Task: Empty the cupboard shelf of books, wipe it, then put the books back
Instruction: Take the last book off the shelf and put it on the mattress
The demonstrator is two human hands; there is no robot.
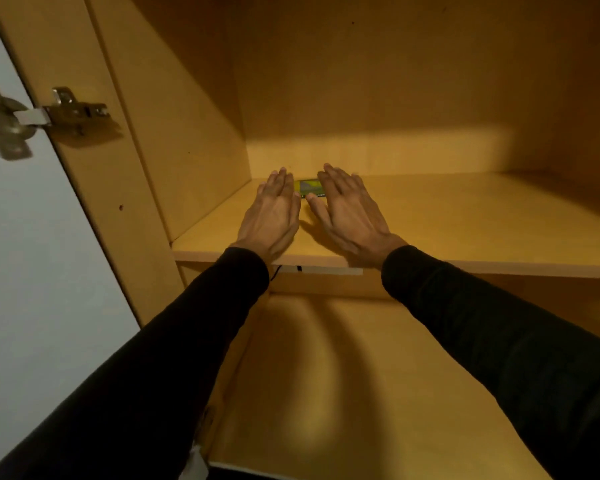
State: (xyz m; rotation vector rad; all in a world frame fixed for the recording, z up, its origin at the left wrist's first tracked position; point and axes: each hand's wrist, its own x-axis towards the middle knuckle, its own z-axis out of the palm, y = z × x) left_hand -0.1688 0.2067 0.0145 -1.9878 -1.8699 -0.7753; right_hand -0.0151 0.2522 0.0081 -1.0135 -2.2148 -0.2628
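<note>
Inside the wooden cupboard, above the shelf, the left hand and right hand reach flat-fingered, grasping nothing, flanking a small greenish book lying near the back wall.

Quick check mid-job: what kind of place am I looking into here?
Most likely the inside of a wooden cupboard, indoors. An upper shelf sits above a lower one, a metal hinge carries the open white door, and the left hand and right hand reach toward a small yellow-green item.
</note>
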